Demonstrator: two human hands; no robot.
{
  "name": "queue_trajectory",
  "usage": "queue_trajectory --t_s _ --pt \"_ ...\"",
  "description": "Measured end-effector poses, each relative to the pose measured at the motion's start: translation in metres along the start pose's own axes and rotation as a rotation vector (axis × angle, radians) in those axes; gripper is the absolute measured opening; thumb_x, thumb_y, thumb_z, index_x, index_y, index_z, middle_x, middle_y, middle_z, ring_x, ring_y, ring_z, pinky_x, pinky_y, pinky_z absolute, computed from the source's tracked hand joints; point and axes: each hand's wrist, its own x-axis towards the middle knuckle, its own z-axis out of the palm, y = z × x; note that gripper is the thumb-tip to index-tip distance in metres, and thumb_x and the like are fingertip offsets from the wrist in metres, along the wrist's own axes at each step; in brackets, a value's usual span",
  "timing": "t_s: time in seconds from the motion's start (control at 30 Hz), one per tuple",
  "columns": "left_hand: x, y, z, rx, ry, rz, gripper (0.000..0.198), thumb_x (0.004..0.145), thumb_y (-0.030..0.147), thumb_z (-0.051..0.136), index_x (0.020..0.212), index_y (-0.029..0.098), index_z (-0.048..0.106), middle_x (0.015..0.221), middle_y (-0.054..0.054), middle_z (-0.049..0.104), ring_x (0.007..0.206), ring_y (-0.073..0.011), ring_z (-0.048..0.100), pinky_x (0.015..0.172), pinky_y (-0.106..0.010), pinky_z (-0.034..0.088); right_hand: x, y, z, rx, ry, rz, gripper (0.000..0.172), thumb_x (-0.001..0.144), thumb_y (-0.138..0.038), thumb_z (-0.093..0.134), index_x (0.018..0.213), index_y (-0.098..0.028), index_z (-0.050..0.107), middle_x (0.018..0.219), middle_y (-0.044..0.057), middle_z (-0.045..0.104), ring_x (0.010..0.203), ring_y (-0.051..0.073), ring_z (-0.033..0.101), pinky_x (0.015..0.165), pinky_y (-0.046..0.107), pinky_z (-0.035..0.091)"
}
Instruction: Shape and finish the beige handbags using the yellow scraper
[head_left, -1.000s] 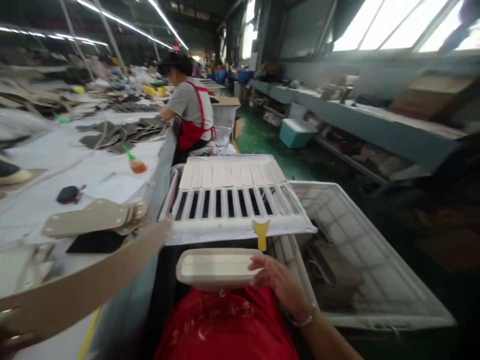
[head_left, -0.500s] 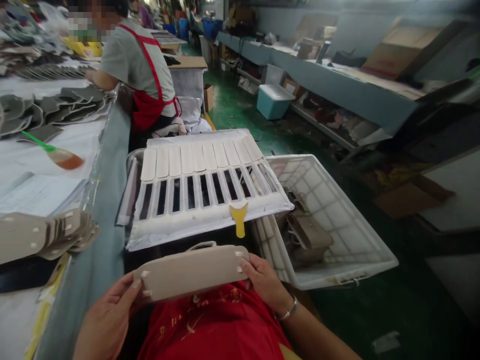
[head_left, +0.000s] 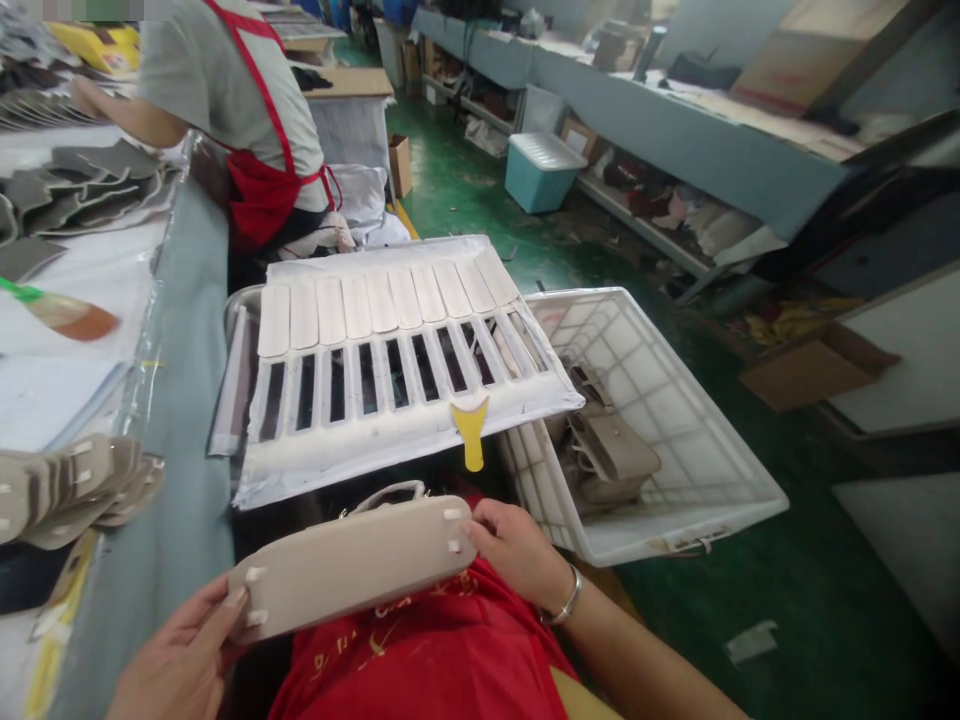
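Both my hands hold a beige handbag (head_left: 352, 568) across my lap, its long flat bottom panel turned toward me. Small white tabs stick up at each end of that panel, and a thin handle shows behind its far edge. My left hand (head_left: 176, 650) pinches the left end, thumb on the face. At the right end, my right hand (head_left: 517, 555) grips the edge with thumb and curled fingers. Just beyond lies a white slotted board (head_left: 360, 440) bearing a row of pale strips (head_left: 397, 298). A yellow forked piece (head_left: 471, 435) sits on its front edge.
A white plastic crate (head_left: 705, 440) with several beige bags (head_left: 615, 450) stands to the right. On the left table, beige panels (head_left: 75, 480) are stacked near an orange-tipped brush (head_left: 71, 318). A co-worker (head_left: 247, 110) in a red apron sits ahead. A teal box (head_left: 541, 175) rests on the floor.
The handbag and both hands have shifted left and slightly down in view, with the bag's left end tilting lower. More of its handle shows. The whole view has also shifted.
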Motion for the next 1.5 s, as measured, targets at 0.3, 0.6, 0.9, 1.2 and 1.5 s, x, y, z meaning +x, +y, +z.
queue_trajectory --t_s 0.3,0.6,0.9,1.2,1.5 --pt "0.001 0.001 -0.001 -0.016 -0.046 -0.012 0.033 0.056 0.022 0.076 0.087 0.022 0.065 0.077 0.006 0.069 0.062 -0.0085 0.063 0.056 -0.012 0.053 0.003 0.004 -0.001 -0.094 -0.007 0.006 0.029 0.080 -0.037 0.050 0.061 -0.016 0.057 0.059 -0.001 0.054 0.055 0.009 0.044 0.052 0.021 0.028" --pt "0.003 0.039 -0.011 0.683 -0.240 0.229 0.035 0.069 0.046 0.062 0.088 0.017 0.064 0.073 -0.001 0.066 0.066 -0.0161 0.060 0.056 -0.022 0.049 0.004 -0.003 0.002 -0.051 -0.043 0.010 0.035 0.081 -0.040 0.047 0.056 -0.016 0.051 0.056 -0.001 0.053 0.055 0.011 0.045 0.051 0.023 0.030" --pt "0.021 0.047 -0.018 0.634 -0.389 0.174 0.030 0.073 0.046 0.054 0.070 0.016 0.052 0.052 0.007 0.043 0.044 -0.0076 0.039 0.041 -0.019 0.032 0.011 0.016 0.015 0.090 -0.129 0.189 0.043 0.072 -0.061 0.046 0.057 -0.020 0.045 0.045 -0.004 0.036 0.041 0.009 0.031 0.039 0.023 0.024" --pt "0.037 0.045 -0.024 0.717 -0.369 0.371 0.031 0.073 0.044 0.053 0.064 0.015 0.056 0.061 0.002 0.053 0.060 -0.0119 0.045 0.054 -0.022 0.033 0.010 0.004 0.020 0.103 -0.104 0.328 0.047 0.062 -0.066 0.048 0.053 -0.021 0.043 0.043 -0.005 0.034 0.037 0.008 0.028 0.037 0.022 0.022" --pt "0.040 0.045 -0.031 0.704 -0.366 0.371 0.030 0.071 0.043 0.055 0.062 0.015 0.058 0.057 0.002 0.055 0.055 -0.0117 0.047 0.051 -0.022 0.032 0.011 -0.012 0.021 0.018 -0.105 0.348 0.047 0.061 -0.066 0.048 0.050 -0.021 0.043 0.040 -0.005 0.033 0.036 0.008 0.028 0.037 0.023 0.022"
